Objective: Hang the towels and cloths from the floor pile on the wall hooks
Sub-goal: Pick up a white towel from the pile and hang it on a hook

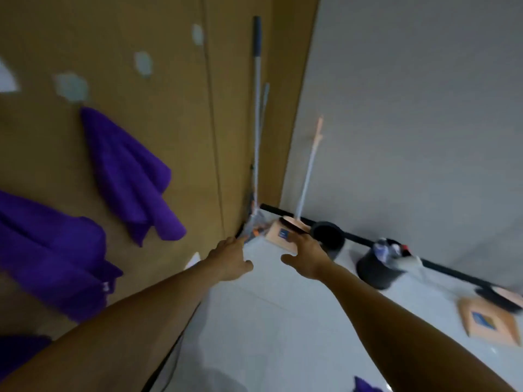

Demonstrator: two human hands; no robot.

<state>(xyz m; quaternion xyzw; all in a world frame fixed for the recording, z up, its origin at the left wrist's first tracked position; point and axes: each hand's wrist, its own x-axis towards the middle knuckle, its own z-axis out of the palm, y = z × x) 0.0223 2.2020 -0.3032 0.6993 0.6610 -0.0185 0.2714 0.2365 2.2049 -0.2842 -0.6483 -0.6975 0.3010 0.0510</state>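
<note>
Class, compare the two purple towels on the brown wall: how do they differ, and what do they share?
The upper towel is wholly in view; the lower towel runs off the left edge. The upper towel hangs in narrow folds ending in points; the lower towel spreads broader. The lower towel shows a white label, the upper towel none. Both are purple, against the brown wall.

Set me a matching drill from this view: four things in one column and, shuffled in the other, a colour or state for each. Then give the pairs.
Things:
1. towel
2. bin
3. dustpan
4. left hand

Colour or state:
a. orange
b. open, holding nothing
c. purple
d. black

Pairs: 1-c, 2-d, 3-a, 4-b.
</note>
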